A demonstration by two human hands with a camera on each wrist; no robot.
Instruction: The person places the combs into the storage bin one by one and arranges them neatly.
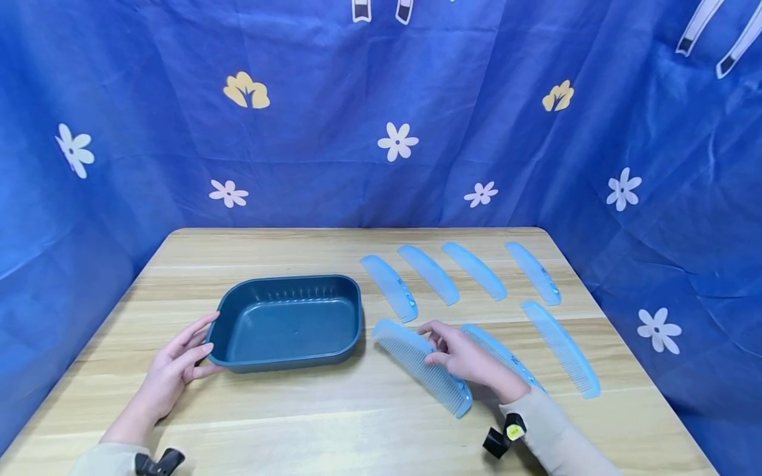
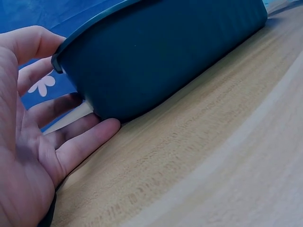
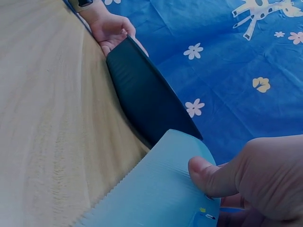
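A dark teal plastic basin (image 1: 286,362) stands on the left half of the table. At its left end my left hand (image 1: 172,367) touches the rim and side wall, fingers fairly straight and spread; the left wrist view shows the fingertips (image 2: 111,126) against the wall and base. My right hand (image 1: 458,350) pinches a light blue comb (image 1: 417,360) by its back edge, thumb on the near face. In the right wrist view that comb (image 3: 161,179) is tilted, teeth toward the tabletop. Another blue comb (image 1: 506,354) lies partly hidden beneath the right forearm.
Several more blue combs lie at the right: a back row including one comb (image 1: 389,287) beside the basin, and one (image 1: 562,347) near the right edge. The wooden table (image 1: 286,423) is bounded by a blue patterned curtain (image 1: 321,178) behind and at both sides.
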